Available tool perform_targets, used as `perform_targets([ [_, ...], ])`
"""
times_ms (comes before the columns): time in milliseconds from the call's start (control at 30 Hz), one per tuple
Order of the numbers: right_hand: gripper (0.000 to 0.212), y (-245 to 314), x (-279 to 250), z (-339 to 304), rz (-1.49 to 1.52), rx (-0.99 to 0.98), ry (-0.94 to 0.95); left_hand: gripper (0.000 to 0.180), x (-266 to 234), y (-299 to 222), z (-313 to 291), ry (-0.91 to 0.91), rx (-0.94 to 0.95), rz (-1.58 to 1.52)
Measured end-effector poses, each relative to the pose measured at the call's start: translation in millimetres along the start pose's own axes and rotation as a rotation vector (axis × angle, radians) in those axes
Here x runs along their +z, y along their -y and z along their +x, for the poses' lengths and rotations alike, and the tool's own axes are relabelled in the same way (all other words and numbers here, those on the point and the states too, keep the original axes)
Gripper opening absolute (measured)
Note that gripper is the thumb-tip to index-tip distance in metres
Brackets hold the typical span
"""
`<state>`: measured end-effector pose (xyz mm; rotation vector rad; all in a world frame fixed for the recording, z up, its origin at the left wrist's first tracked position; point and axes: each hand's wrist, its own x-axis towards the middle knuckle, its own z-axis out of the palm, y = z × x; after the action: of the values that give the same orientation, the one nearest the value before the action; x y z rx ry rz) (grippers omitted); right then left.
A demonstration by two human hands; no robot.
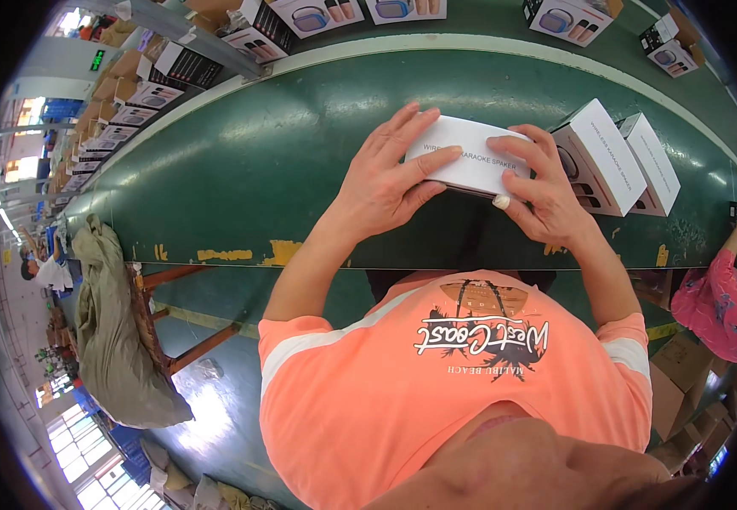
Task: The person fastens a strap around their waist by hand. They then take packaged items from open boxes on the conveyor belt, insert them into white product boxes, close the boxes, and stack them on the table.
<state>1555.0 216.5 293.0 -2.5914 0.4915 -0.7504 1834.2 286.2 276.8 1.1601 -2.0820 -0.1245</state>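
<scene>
Head view: looking down past an orange printed shirt (436, 382) at both hands over a dark green tabletop (241, 170) with a pale far rim.
Left hand (385, 183): laid flat on the left end of a white box (475, 153), fingers stretched across its top, thumb at the near side; holding the box.
Right hand (547, 191): wrapped over the right end of the same white box, fingers on top, thumb with a pale nail tucked under the near edge; holding the box.
White box: long, white-topped, grey lettering along the top face, lying across the middle of the tabletop between the two hands, near the near edge.
Two more boxes (615, 157): same kind, white with a picture on the near face, standing side by side, tilted, just right of the held box, the nearer one touching or almost touching the right hand's fingers.
Far side: a row of similar printed boxes (317, 17) beyond the pale rim, more stacked along the far left.
Left, below the tabletop: grey-green sack (109, 331) draped over a red-brown frame (177, 323) on a green floor.
Right edge: another person's arm in a pink patterned sleeve (717, 306), gloved hand raised to the tabletop's edge.
Far left: a seated person, small and blurred.
</scene>
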Motion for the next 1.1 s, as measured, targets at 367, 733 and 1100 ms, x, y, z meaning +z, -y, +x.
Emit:
perform_targets([
  [367,0.04,21,8,-8,-0.286,-0.026,-0.098,0.06,-26,14,15,0.164,0.075,0.107],
  [733,0.028,71,10,-71,-0.815,0.415,-0.412,0.052,-36,218,160,-0.06,-0.574,0.556],
  [1100,0.023,93,21,-44,-0.152,-0.2,-0.303,0.02,-65,105,108,-0.281,-0.287,0.512],
])
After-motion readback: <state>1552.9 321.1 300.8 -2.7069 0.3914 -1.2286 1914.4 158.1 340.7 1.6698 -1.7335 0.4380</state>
